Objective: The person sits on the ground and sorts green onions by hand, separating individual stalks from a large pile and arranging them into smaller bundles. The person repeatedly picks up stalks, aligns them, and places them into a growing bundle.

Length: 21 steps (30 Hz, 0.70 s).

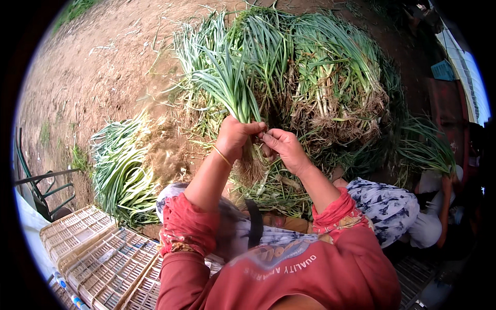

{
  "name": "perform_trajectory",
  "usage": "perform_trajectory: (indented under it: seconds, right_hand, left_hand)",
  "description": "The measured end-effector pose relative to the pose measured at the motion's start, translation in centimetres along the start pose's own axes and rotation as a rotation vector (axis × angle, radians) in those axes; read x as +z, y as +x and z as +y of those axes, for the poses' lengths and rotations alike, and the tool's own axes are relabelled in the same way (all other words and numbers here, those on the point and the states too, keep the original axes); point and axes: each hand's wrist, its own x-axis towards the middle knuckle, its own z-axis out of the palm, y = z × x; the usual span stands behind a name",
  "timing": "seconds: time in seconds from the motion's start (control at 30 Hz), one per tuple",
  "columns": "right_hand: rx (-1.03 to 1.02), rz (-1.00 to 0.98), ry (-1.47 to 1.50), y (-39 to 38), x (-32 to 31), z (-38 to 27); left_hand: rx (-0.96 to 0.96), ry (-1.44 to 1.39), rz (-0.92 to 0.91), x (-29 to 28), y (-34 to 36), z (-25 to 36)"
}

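My left hand point(235, 137) is wrapped round the stems of a bunch of green onions point(238, 101). Their long leaves fan out away from me, while the pale, hairy roots point(250, 168) hang below the fist toward my lap. Close against it, my right hand point(289, 150) is closed, thumb and fingertips pinched beside the stems just under the left thumb. What lies in that pinch is too small to make out. Behind my hands is a big heap of green onions point(336, 77), roots turned toward me. A second pile point(126, 170) lies to my left, its roots facing right.
Pale slatted plastic crates point(111, 263) stand at the lower left, near a green metal frame point(44, 186). Stripped leaves point(279, 194) litter the ground before my knees. At the right, another person's hand point(452, 178) holds green onions. A blue basket point(443, 71) sits farther back.
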Motion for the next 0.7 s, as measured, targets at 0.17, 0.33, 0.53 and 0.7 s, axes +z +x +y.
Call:
perform_trajectory:
  seconds: [0.17,0.33,0.53,0.7]
  right_hand:
    - [-0.154,0.011,-0.098,-2.1,0.9,3.3]
    - [0.103,-0.211,-0.558,-7.3,-0.3,8.7]
    - [-0.102,0.358,-0.623,2.3,-4.5,7.5]
    - [-0.028,0.638,-1.020,13.0,-7.4,6.0]
  left_hand:
    - [0.130,-0.039,0.208,-1.4,0.3,1.1]
    - [0.281,-0.252,0.292,-4.5,1.1,5.0]
    - [0.301,-0.457,0.302,-3.8,0.7,5.6]
    - [0.137,-0.524,0.311,-5.1,1.7,5.1]
